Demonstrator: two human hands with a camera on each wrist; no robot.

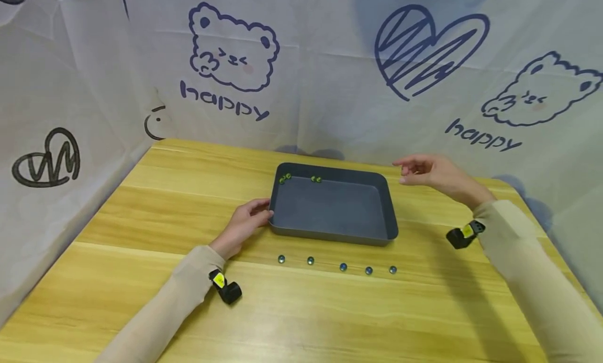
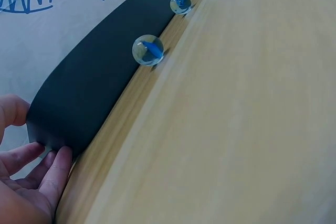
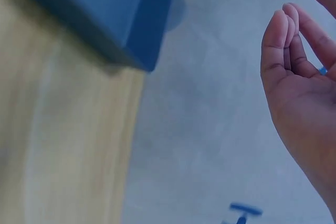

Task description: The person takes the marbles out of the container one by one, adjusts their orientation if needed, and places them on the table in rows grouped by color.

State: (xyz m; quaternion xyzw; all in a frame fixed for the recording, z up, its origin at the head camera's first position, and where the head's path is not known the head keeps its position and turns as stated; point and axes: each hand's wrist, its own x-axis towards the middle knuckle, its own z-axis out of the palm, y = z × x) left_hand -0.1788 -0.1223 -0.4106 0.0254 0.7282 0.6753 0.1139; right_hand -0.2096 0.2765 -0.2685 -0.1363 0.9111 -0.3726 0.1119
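Note:
A dark grey rectangular tray [image 1: 330,208] rests on the table. My left hand [image 1: 245,221] holds its near left corner, thumb at the rim and fingers against the outer wall, as the left wrist view shows. Inside, several yellow-green marbles [image 1: 316,179] lie along the far wall and in the far left corner. Several clear marbles with blue inside [image 2: 148,50] form a loose row on the table before the tray. Beyond the tray's right end, my right hand [image 1: 431,175] is raised with loosely bent fingers; nothing shows in its grasp.
The wooden table [image 1: 155,221] meets a white cloth [image 1: 325,90] with bear and heart drawings at the back and left. Each wrist carries a small black camera [image 1: 230,292] on a strap.

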